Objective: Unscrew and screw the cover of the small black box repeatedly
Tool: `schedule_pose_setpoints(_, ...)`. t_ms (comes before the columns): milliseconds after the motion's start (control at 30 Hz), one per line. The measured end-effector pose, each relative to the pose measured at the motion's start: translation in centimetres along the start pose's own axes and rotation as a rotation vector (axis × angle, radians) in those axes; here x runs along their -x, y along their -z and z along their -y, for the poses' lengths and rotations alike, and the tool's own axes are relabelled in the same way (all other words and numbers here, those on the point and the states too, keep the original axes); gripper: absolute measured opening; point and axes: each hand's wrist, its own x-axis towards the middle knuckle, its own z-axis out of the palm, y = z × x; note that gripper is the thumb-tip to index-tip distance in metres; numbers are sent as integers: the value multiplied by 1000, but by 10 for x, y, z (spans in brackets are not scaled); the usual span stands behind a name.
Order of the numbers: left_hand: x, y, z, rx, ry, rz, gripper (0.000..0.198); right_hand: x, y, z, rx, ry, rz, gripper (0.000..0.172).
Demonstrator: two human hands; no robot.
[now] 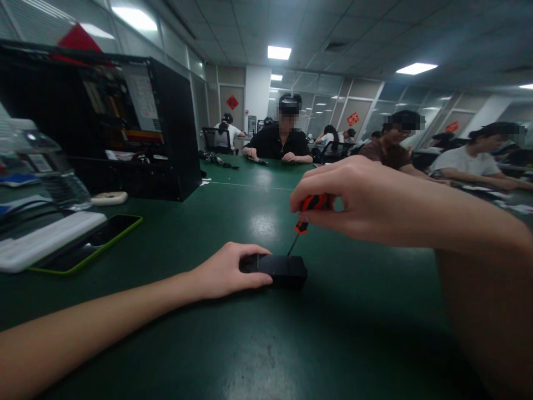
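A black box-shaped device [287, 269] lies on the green table [262, 344]. My left hand [229, 269] grips its left end, thumb on the near side and fingers on the far side. Above the device, my right hand [345, 194] is closed around the red and black handle of a screwdriver [302, 226]. The thin shaft slants down to the left, and its tip meets the top of the device near the far edge. Whether the tip sits in a screw is too small to tell.
An open black computer case [179, 128] stands at the back left. Near it are a plastic bottle [50, 161], a white power strip or similar bar [50, 239] and a green-edged phone [95, 241]. Across the table sits a person in black [278, 141]; others sit at the right.
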Motion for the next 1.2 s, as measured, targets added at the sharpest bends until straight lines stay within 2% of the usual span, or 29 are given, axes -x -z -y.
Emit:
schedule_pose_setpoints(200, 0, 0, 0, -7, 1, 5, 51, -3, 1, -7, 1, -35, 16, 14)
schedule_pose_setpoints(367, 0, 0, 2, -9, 5, 8, 54, -5, -3, -7, 28, 4, 12, 14)
schedule_pose_setpoints(667, 0, 0, 0, -6, 6, -8, 51, -4, -4, -11, 46, 90, 37, 23)
schedule_pose_setpoints(833, 0, 0, 0, -14, 0, -8, 51, -1, -2, -11, 29, -4, 79, 20)
schedule_pose_setpoints(1000, 1, 0, -1, -10, 1, 3, 50, 0, 0, -8, 65, 71, 53, 23)
schedule_pose_setpoints(1133, 0, 6, 1, 20, -13, 53, 47, 1, 1, -9, 76, -38, 90, 21)
schedule_pose_setpoints(1200, -2, 11, 5, 41, -60, 96, 45, 5, 3, -12, 77, -83, 151, 21)
